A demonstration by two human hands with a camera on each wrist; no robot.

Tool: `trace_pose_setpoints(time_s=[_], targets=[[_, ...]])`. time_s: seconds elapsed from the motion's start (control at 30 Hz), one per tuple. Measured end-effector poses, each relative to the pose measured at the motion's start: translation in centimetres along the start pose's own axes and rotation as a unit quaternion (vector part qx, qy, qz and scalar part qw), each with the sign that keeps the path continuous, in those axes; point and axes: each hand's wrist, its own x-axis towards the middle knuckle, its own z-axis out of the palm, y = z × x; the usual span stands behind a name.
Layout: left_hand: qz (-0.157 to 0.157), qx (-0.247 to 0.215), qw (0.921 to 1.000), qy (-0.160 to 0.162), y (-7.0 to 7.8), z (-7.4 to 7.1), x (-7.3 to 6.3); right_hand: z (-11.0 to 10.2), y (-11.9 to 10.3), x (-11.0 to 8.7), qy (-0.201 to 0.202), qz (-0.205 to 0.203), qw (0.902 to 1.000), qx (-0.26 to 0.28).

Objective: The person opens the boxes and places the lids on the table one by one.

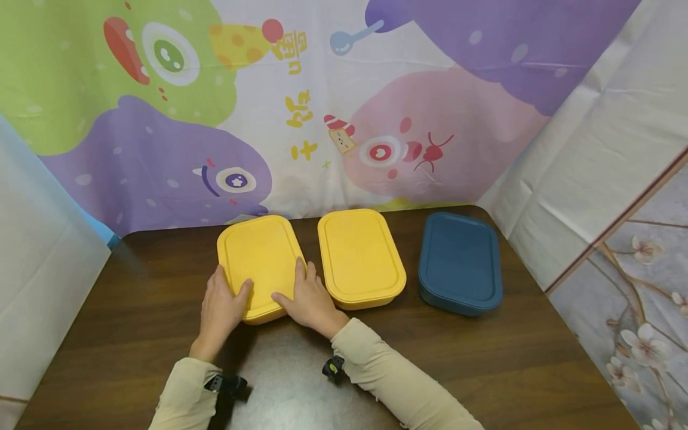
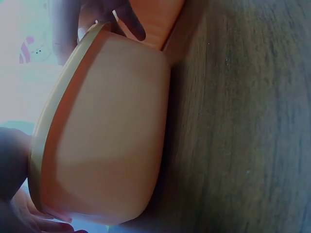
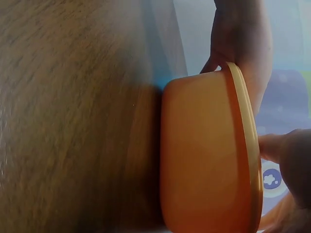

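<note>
Head view, bottom edge of the frame: two pale sleeves (image 1: 185,388), each with a small black wrist device (image 1: 334,369) near the cuff. Just beyond, left of centre: left hand (image 1: 217,307) and right hand (image 1: 312,301) on either side of the left yellow lidded box (image 1: 260,254), both at its near half. Left grip closed over the left edge, thumb on the lid (image 1: 258,236), fingers down the side; right grip closed likewise over the right edge.

In both wrist views, deep, smooth walls (image 2: 107,121) tapering toward the base under a slightly overhanging lid rim; base seemingly flat on the dark wooden bench (image 1: 510,358).

Judging by looks, stiff moulded plastic: hardly fragile, somewhat slippery along the walls, probably light if empty. Contents hidden, so cannot tell the true weight, nor how firmly seated the lid. Best held by the two long sides, fingers below the rim, thumbs pressing from above; riskier by the lid alone.

Centre of the frame, across a narrow gap: a second yellow lidded box (image 1: 361,257). Right of centre, well apart from the hands: a dark blue lidded box (image 1: 460,260). Behind, across the top: a cartoon-printed cloth (image 1: 322,191); at lower right, a flower-patterned sheet (image 1: 645,346).
</note>
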Motion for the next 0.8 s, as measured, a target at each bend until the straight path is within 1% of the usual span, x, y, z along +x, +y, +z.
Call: trace_pose_setpoints(time_s=[0.17,0.33,0.47,0.57,0.7,0.8], targets=[[-0.007,-0.011,0.9999,0.000,-0.2,0.1,0.0,0.3,-0.1,0.0,0.016,0.001,0.9999,-0.006],[-0.009,-0.027,0.9996,0.001,-0.5,0.4,0.1,0.5,0.0,0.1,0.017,0.007,0.9998,0.002],[-0.009,-0.044,0.9990,0.004,-0.6,0.5,0.1,0.6,0.0,0.2,0.018,0.018,0.9995,0.019],[-0.008,-0.053,0.9985,0.015,-0.7,0.6,0.1,0.9,0.0,0.3,0.029,0.025,0.9984,0.042],[-0.007,-0.058,0.9978,0.033,-0.6,0.7,-0.2,1.3,0.0,0.4,0.051,0.024,0.9961,0.068],[-0.008,-0.066,0.9971,0.036,-0.7,0.8,-0.3,1.3,0.0,0.4,0.055,0.024,0.9950,0.080]])
